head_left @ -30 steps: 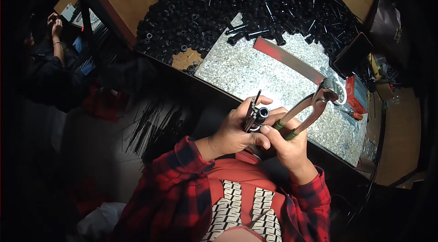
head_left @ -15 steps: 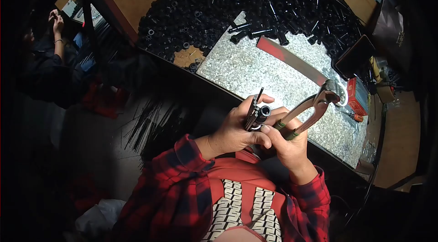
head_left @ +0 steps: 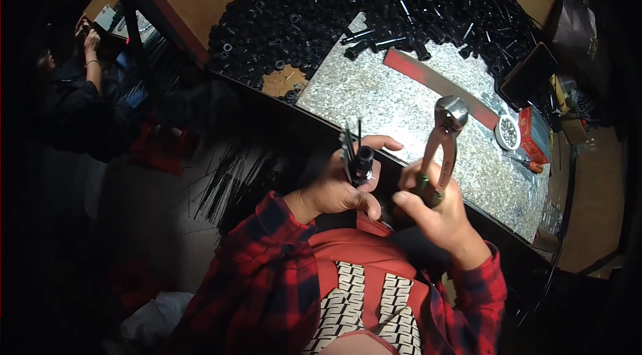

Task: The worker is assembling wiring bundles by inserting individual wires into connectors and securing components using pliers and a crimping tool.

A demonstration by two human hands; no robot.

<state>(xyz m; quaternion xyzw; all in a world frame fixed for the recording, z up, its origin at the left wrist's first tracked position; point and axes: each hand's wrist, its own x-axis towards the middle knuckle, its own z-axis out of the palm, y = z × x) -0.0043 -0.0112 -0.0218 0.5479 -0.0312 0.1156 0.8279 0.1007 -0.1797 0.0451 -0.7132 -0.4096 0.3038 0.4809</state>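
Observation:
My left hand (head_left: 331, 188) is closed round a short black tubular part (head_left: 362, 164) with a round opening facing up. Several thin dark rods (head_left: 347, 149) stick up beside that part in the same grip. To the right, my right hand (head_left: 445, 216) grips end-cutting pincers (head_left: 447, 144) by their green handles. Their metal head points away from me, and the jaws look nearly together. The pincers are apart from the black part. Both hands are in front of the bench's near edge, and the inside of the left palm is hidden.
A speckled bench top (head_left: 374, 87) carries a large heap of black parts (head_left: 321, 7). A flat red-and-grey bar (head_left: 441, 87), a white cup of small pieces (head_left: 507, 132), a red box (head_left: 533, 134) and a screwdriver (head_left: 533, 166) lie there. Thin rods (head_left: 227, 181) lie below left. Another person's hand (head_left: 91, 44) shows far left.
My hands have moved apart: the right has drawn away rightward with the pincers, which now point more upright. The left has shifted slightly left with the black part and rods.

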